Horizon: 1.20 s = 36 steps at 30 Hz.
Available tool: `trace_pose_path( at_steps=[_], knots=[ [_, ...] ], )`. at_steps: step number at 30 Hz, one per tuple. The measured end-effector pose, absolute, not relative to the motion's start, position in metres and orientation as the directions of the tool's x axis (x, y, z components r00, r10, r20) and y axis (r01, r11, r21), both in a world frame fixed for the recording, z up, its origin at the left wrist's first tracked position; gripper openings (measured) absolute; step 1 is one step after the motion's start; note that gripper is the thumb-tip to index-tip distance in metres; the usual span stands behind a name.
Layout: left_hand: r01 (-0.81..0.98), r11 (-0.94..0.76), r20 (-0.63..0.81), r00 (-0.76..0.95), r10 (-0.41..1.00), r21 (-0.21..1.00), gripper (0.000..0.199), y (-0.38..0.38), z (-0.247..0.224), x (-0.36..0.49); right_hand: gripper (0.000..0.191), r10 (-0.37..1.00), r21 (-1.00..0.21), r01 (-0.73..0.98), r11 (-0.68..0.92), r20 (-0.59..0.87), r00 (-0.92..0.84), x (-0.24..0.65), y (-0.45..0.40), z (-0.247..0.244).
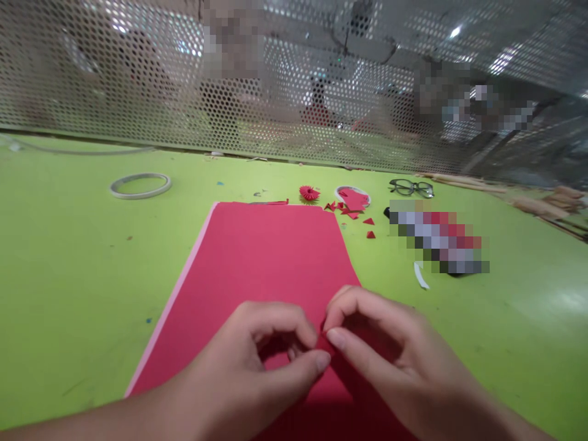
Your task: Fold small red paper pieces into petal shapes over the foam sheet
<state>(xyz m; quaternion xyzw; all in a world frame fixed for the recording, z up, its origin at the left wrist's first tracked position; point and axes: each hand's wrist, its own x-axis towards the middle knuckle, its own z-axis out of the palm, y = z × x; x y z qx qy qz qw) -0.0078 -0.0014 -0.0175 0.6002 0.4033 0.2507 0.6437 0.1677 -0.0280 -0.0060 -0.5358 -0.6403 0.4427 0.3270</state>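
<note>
Between my fingertips is a small folded piece of red paper (324,343), partly hidden by both thumbs. My left hand (261,361) pinches it from the left with thumb and forefinger. From the right, my right hand (386,343) grips it the same way. Both hands are just above a large red paper sheet (271,257), which has a pale pink edge along its left side. Past the sheet's far edge sits a round pleated red paper piece (309,193). Small red folded triangles (370,234) lie to its right.
A white tape ring (140,185) lies at the left on the green table (68,275). To the right are a round holder with red paper scraps (353,199), eyeglasses (411,188), a blurred-out object (436,236) and a white strip (421,275). A perforated metal screen (285,104) stands behind.
</note>
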Motion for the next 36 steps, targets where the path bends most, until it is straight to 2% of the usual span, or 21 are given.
trace_pose_path(
  at_steps=[5, 11, 15, 19, 22, 26, 30, 36],
  knots=[
    [0.176, 0.040, -0.132, 0.550, 0.825, 0.984, 0.020, 0.0015, -0.0143, -0.0087, 0.021, 0.965, -0.821, 0.524, 0.225, 0.114, -0.236, 0.1690, -0.0279, -0.0054],
    [0.223, 0.031, -0.157, 0.575, 0.803, 0.974, 0.019, 0.0002, -0.0142, -0.0064, 0.020, 0.953, -0.810, 0.506, 0.296, 0.218, -0.210, 0.1669, -0.0301, -0.0037],
    [0.227, 0.035, -0.162, 0.571, 0.805, 0.973, 0.019, -0.0006, -0.0144, -0.0070, 0.018, 0.970, -0.883, 0.402, 0.242, 0.212, -0.118, 0.1642, -0.0301, -0.0041],
    [0.088, 0.184, -0.203, 0.507, 0.838, 0.979, 0.018, 0.0050, -0.0133, -0.0092, 0.013, 0.997, -0.981, 0.181, 0.071, 0.069, -0.015, 0.1650, -0.0296, -0.0101],
    [0.060, 0.220, -0.221, 0.493, 0.841, 0.974, 0.017, 0.0057, -0.0139, -0.0091, 0.012, 0.999, -0.994, 0.111, -0.009, -0.012, -0.030, 0.1666, -0.0295, -0.0127],
    [0.148, 0.176, -0.228, 0.532, 0.816, 0.973, 0.019, -0.0009, -0.0185, -0.0085, 0.013, 0.995, -0.977, 0.215, -0.009, -0.029, -0.092, 0.1669, -0.0300, -0.0101],
    [0.207, 0.133, -0.231, 0.574, 0.785, 0.969, 0.023, -0.0030, -0.0191, -0.0092, 0.013, 0.992, -0.908, 0.408, 0.096, 0.053, -0.114, 0.1657, -0.0305, -0.0073],
    [0.208, 0.043, -0.162, 0.599, 0.784, 0.977, 0.029, 0.0017, -0.0140, -0.0085, 0.015, 0.982, -0.883, 0.438, 0.171, 0.117, -0.147, 0.1655, -0.0317, -0.0080]
  ],
)
